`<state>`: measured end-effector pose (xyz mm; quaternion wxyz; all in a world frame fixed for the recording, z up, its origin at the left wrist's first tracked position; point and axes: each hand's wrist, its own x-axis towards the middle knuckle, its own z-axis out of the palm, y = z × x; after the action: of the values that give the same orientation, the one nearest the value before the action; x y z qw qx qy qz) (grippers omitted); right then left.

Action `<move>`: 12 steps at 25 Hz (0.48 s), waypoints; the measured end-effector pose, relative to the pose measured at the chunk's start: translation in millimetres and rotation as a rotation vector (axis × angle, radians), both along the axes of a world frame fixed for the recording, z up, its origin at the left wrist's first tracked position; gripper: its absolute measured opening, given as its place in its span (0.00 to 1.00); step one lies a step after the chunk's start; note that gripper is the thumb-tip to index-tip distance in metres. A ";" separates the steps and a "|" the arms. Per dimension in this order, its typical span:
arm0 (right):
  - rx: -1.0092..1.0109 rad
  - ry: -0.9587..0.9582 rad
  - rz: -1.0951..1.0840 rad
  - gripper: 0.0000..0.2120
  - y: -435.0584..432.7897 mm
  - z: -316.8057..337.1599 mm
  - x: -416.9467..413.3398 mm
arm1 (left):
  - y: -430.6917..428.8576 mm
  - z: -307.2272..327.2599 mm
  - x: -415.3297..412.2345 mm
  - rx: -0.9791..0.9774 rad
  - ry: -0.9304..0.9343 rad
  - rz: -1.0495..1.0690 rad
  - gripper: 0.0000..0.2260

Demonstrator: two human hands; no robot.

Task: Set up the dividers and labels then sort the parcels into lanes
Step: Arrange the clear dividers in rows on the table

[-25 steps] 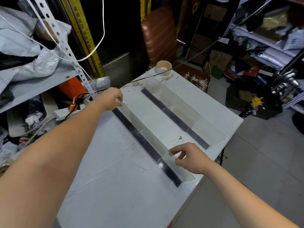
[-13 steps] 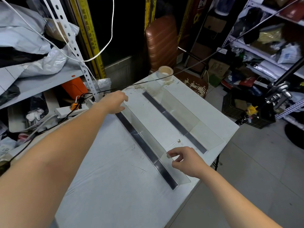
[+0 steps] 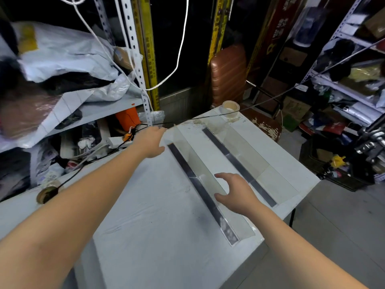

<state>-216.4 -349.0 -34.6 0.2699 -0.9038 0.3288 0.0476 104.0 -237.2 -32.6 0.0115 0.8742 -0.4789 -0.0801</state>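
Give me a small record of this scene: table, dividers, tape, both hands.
table: white, holds two dividers
near divider: clear, upright, dark base strip
far divider: clear, parallel to the near one
tape roll: at table's far corner
left hand: at near divider's far end, grip unclear
right hand: fingers spread at near divider's middle

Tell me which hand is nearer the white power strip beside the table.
Left. The left hand holds the far end of the clear divider, just beside the power strip; the right hand hovers open at its middle, much farther off.
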 end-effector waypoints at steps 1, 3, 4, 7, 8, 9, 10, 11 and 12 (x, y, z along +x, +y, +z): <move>-0.025 0.001 0.044 0.30 5.2 4.6 10.0 | 15.0 2.6 -0.5 0.010 0.006 0.028 0.30; -0.073 -0.015 0.120 0.31 18.6 14.3 30.2 | 46.8 9.4 -1.9 0.021 0.013 0.078 0.32; -0.098 -0.026 0.155 0.31 27.3 19.2 40.5 | 65.5 13.9 -2.5 0.027 0.015 0.106 0.33; -0.164 -0.058 0.231 0.32 53.4 33.0 66.5 | 122.2 30.4 -6.6 0.054 -0.016 0.187 0.32; -0.186 -0.067 0.243 0.33 61.6 37.6 73.3 | 140.9 35.5 -9.0 0.055 -0.028 0.210 0.31; -0.201 -0.075 0.255 0.33 72.4 41.6 79.9 | 162.3 40.2 -12.0 0.060 -0.043 0.233 0.30; -0.209 -0.085 0.266 0.33 82.2 45.1 85.7 | 181.3 43.4 -15.6 0.071 -0.057 0.250 0.30; -0.210 -0.099 0.281 0.32 92.7 48.0 90.8 | 199.2 45.4 -19.4 0.083 -0.066 0.264 0.30; -0.205 -0.114 0.301 0.32 104.8 50.2 96.0 | 216.9 46.2 -22.8 0.096 -0.066 0.277 0.30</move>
<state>-120.3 -244.2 15.6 0.1844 -0.9667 0.1774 0.0025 81.2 -20.3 13.6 -0.0351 0.9335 -0.3496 -0.0719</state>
